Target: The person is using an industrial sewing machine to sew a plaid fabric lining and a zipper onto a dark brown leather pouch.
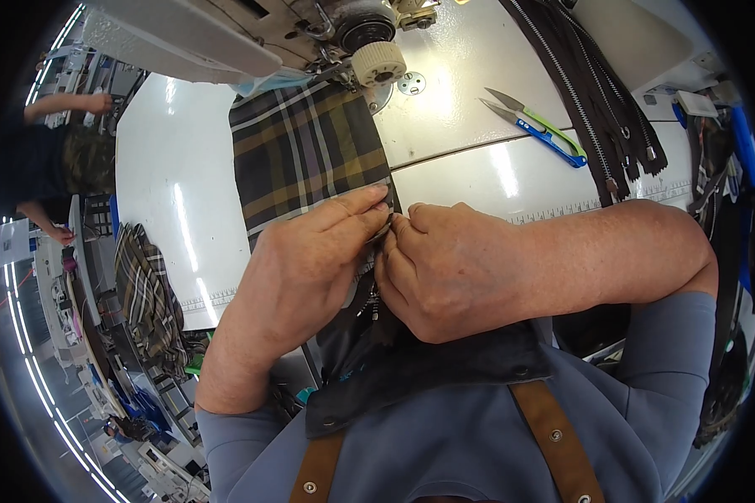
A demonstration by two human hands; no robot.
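A dark plaid cloth panel [306, 151] lies flat on the white sewing table, its far end under the sewing machine's head [369, 38]. At its near right corner my left hand [306, 260] presses the cloth with its fingers held together. Touching it, my right hand [453, 272] is closed in a pinch at the cloth's edge, where a dark strip of zipper tape runs. The lower part of this zipper [375, 306] hangs down below my hands toward my lap. My fingers hide the exact spot where cloth and tape meet.
Thread snips [541, 130] with blue and green handles lie right of the machine. Several dark metal-toothed zippers [600, 101] drape over the table's right side. A measuring tape strip [554, 210] runs along the front edge. More plaid cloth [147, 293] hangs at left; another person [67, 159] stands beyond.
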